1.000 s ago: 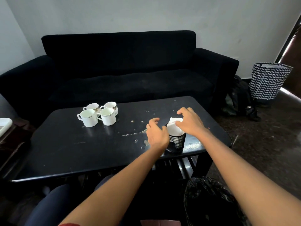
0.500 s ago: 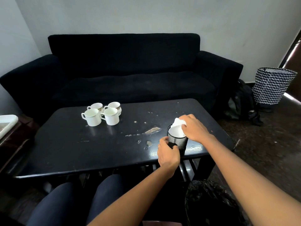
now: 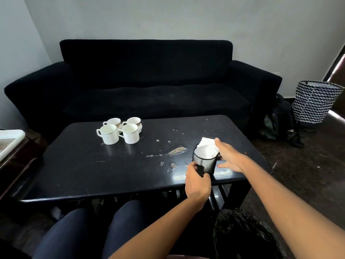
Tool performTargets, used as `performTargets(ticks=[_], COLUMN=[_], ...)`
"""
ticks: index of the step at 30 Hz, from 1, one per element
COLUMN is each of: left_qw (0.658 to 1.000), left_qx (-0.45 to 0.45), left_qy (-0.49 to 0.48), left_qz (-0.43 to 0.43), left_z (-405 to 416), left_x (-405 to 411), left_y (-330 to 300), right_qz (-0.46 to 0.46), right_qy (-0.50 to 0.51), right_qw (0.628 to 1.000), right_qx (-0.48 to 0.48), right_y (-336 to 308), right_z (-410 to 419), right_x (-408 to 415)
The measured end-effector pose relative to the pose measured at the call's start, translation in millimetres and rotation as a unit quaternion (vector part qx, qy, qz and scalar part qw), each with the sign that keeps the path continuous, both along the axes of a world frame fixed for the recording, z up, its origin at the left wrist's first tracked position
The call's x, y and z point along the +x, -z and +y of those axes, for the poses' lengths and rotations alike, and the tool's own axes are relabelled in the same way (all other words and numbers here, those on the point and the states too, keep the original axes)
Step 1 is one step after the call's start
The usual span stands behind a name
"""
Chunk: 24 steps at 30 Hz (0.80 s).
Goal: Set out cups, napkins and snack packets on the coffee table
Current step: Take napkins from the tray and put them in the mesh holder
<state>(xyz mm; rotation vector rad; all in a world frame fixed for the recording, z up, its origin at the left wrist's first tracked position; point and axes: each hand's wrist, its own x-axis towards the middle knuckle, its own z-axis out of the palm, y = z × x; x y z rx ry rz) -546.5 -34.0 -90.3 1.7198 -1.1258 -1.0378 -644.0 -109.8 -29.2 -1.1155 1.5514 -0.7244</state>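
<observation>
The left hand pinches the mesh holder; the right hand, spread, touches the napkins. Near the counter edge, the holder may tip.

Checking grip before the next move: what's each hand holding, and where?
The left hand grips the mesh holder at its lower near side. The right hand lies open against its far side beside the napkins, gripping nothing.

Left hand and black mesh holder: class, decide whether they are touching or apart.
Touching. The head view shows the left hand with its fingers wrapped against the lower side of the black mesh holder, with no gap between them.
</observation>
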Motion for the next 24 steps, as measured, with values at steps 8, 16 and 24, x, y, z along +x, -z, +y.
performTargets(ticks=[8, 16, 24], left_qw=[0.999, 0.998, 0.998], left_qx=[0.006, 0.004, -0.021], left_qy=[-0.038, -0.055, -0.033], left_qz=[-0.005, 0.013, 0.038], left_z=[-13.0, -24.6, -27.8], left_x=[39.0, 87.6, 113.5], left_y=[-7.1, -10.8, -5.1], right_qz=[-0.007, 0.048, 0.063], right_qy=[-0.093, -0.212, -0.217], right_qw=[0.995, 0.976, 0.974], right_qx=[0.028, 0.024, 0.009], right_y=[-0.3, -5.3, 6.8], right_z=[2.5, 15.5, 25.0], right_x=[19.8, 58.9, 77.1])
